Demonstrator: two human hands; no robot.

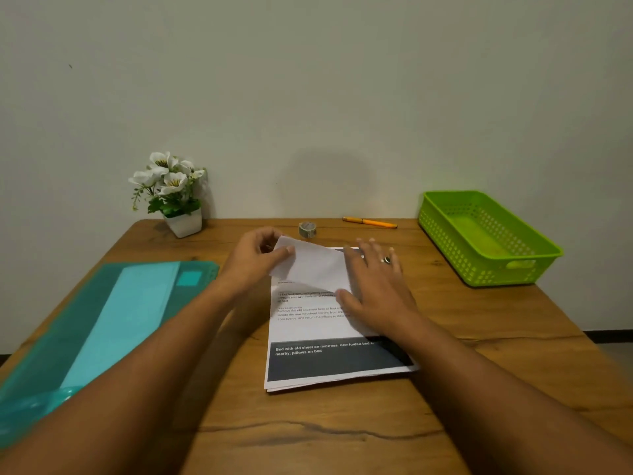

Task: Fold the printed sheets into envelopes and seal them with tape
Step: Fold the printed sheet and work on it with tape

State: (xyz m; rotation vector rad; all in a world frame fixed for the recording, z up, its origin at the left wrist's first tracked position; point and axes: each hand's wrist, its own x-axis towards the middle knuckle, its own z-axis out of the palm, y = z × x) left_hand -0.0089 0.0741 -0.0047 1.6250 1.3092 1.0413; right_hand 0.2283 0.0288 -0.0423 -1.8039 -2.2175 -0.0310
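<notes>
Left hand (255, 260) at triangular flap of thin printed sheet (308, 327)

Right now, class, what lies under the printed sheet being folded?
Edges of more sheets peek out beneath the top sheet at its near edge, all resting on the wooden table. Their print is covered.

Printed sheets (337, 351): white, black text, dark grey band. Basket (486, 234): lime green, perforated. Folder (102, 323): teal. Pen (370, 222): orange. Flowers (169, 180): white.
</notes>
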